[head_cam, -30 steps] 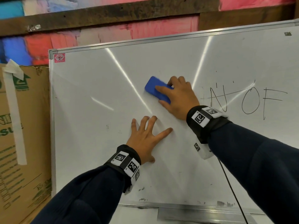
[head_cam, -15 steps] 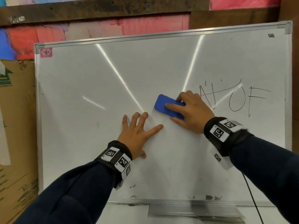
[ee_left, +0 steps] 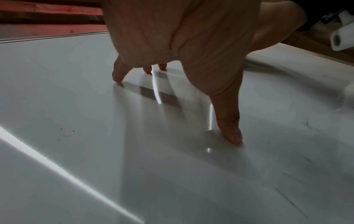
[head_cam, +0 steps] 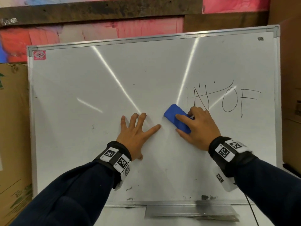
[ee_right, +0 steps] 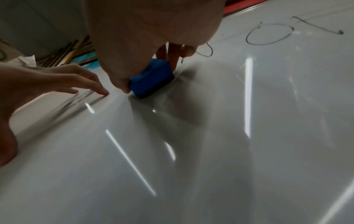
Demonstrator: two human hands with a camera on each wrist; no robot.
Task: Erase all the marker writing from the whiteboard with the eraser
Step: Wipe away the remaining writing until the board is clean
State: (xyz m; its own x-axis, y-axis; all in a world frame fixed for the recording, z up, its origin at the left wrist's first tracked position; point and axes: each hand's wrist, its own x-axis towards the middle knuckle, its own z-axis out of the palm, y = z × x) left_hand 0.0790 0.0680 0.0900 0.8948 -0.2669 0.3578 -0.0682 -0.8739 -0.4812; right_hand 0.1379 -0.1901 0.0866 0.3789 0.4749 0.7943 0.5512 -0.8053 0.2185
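While my right hand (head_cam: 199, 126) gripped the blue eraser (head_cam: 176, 118) flat against the whiteboard (head_cam: 97, 79), just left of the black marker writing (head_cam: 228, 98), my left hand (head_cam: 136, 136) lay spread with straight fingers (ee_left: 229, 130) pressing the board beside it. Cardboard boxes (head_cam: 13, 128) stood behind the board's left edge.

The blue eraser (head_cam: 176, 117) is being dragged by the right hand (head_cam: 199, 126) down and rightward across the whiteboard (head_cam: 97, 79), now just below the remaining marker writing (head_cam: 228, 98). The view is being panned right.
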